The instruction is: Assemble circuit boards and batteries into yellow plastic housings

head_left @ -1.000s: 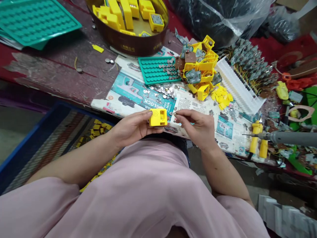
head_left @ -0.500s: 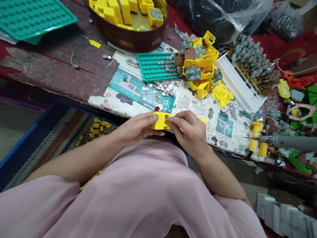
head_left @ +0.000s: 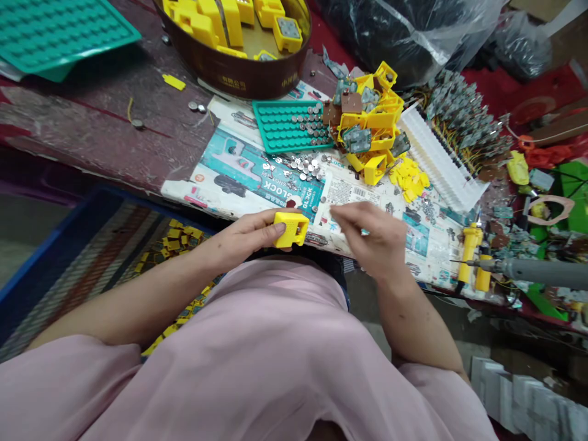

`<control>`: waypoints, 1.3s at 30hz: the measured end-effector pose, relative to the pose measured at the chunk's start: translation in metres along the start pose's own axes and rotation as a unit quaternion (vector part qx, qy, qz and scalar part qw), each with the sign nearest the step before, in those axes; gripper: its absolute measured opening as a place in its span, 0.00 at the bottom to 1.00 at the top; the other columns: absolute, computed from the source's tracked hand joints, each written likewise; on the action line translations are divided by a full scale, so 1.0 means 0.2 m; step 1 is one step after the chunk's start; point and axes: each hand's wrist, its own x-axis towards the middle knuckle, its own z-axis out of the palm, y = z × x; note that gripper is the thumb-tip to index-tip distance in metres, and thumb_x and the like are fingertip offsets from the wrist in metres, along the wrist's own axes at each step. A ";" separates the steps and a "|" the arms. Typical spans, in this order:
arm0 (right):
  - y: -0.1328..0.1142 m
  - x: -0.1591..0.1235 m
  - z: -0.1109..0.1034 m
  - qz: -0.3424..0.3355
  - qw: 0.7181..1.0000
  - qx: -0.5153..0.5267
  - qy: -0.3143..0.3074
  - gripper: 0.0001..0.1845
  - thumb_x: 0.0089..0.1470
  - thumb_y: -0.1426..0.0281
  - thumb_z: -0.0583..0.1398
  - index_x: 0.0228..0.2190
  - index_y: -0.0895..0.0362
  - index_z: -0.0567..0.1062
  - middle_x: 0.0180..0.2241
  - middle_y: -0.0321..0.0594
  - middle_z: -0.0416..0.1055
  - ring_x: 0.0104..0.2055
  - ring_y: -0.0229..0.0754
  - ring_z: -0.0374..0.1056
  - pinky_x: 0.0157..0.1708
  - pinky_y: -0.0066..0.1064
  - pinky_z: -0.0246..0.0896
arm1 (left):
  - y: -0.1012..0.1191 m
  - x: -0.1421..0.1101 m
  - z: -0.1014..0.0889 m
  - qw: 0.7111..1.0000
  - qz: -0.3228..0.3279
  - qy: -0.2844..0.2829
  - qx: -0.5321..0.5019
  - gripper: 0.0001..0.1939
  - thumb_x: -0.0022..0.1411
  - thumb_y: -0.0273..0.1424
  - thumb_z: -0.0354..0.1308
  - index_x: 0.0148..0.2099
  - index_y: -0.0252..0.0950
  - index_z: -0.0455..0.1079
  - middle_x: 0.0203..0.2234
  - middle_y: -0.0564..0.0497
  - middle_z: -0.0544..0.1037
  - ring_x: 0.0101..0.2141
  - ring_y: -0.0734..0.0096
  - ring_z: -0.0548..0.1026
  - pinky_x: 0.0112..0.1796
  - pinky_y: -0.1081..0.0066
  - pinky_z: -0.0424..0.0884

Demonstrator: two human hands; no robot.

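Observation:
My left hand (head_left: 257,231) is closed on a small yellow plastic housing (head_left: 288,231), thumb on its face, just past the table's front edge. Small holes dot one side of the housing, and a square opening shows on its right. Apart from it, to the right, my right hand (head_left: 374,236) hovers over the printed cardboard with fingers bent. Motion smears those fingertips, so whether they hold anything is unclear. Beyond the hands, loose button cells (head_left: 307,166) lie on the cardboard, and more sit in a small green tray (head_left: 280,125).
A brown tin (head_left: 239,73) of yellow housings stands at the back. Right of the tray are piled housings with circuit boards (head_left: 357,138), yellow flat pieces (head_left: 408,177) and a white rack (head_left: 441,162). A soldering iron (head_left: 487,264) points in from the right. A blue crate (head_left: 68,239) sits lower left.
My right hand has pulled away from the housing, moving right over the cardboard. My left hand keeps hold of the housing, which has shifted slightly left and tilted.

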 end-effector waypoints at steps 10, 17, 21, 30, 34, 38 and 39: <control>0.24 0.29 0.16 0.068 0.988 -0.121 -0.068 0.08 0.60 0.67 0.61 0.36 0.54 0.81 0.37 0.42 0.77 0.38 0.43 0.73 0.39 0.35 0.64 | 0.06 0.01 -0.06 0.997 0.044 0.036 -0.050 0.19 0.58 0.40 0.66 0.50 0.39 0.77 0.43 0.46 0.81 0.42 0.64 0.79 0.39 0.70 0.78; 0.25 0.35 0.21 0.100 0.982 -0.119 -0.111 0.04 0.56 0.69 0.63 0.33 0.56 0.79 0.35 0.41 0.75 0.36 0.42 0.70 0.39 0.34 0.61 | 0.06 0.03 -0.10 0.994 0.040 0.028 -0.102 0.20 0.58 0.41 0.67 0.50 0.38 0.76 0.46 0.44 0.81 0.44 0.63 0.79 0.37 0.70 0.79; 0.26 0.37 0.19 0.119 0.984 -0.064 -0.114 0.02 0.53 0.73 0.65 0.29 0.56 0.77 0.32 0.38 0.76 0.34 0.39 0.69 0.38 0.32 0.62 | 0.07 0.03 -0.09 0.994 0.047 0.022 -0.098 0.20 0.60 0.41 0.64 0.51 0.36 0.75 0.48 0.41 0.80 0.45 0.59 0.78 0.38 0.68 0.79; -0.06 0.27 0.08 -0.026 0.994 0.096 0.034 0.03 0.59 0.71 0.62 0.33 0.53 0.77 0.30 0.33 0.79 0.28 0.33 0.72 0.31 0.27 0.67 | 0.12 0.06 -0.04 0.986 0.025 0.036 -0.162 0.13 0.64 0.35 0.59 0.46 0.31 0.74 0.42 0.43 0.81 0.43 0.61 0.79 0.37 0.69 0.80; -0.10 0.21 0.13 -0.119 0.992 -0.017 0.042 0.07 0.62 0.73 0.59 0.37 0.52 0.77 0.36 0.36 0.79 0.39 0.36 0.75 0.37 0.27 0.68 | 0.09 0.07 -0.03 0.985 0.037 0.008 -0.166 0.12 0.64 0.35 0.60 0.46 0.33 0.75 0.40 0.47 0.81 0.42 0.64 0.79 0.36 0.72 0.79; -0.09 0.16 0.15 -0.164 0.975 -0.140 0.048 0.06 0.60 0.73 0.60 0.38 0.54 0.78 0.34 0.38 0.77 0.34 0.36 0.73 0.29 0.26 0.63 | 0.06 0.07 -0.04 0.988 0.049 -0.013 -0.146 0.17 0.62 0.39 0.63 0.50 0.35 0.74 0.42 0.47 0.81 0.43 0.65 0.79 0.37 0.72 0.78; -0.09 0.16 0.14 -0.171 0.975 -0.137 0.034 0.06 0.60 0.72 0.60 0.38 0.54 0.78 0.34 0.38 0.77 0.33 0.35 0.73 0.28 0.26 0.63 | 0.05 0.07 -0.04 0.989 0.047 -0.018 -0.138 0.19 0.61 0.40 0.64 0.50 0.35 0.74 0.43 0.46 0.80 0.44 0.64 0.78 0.37 0.72 0.78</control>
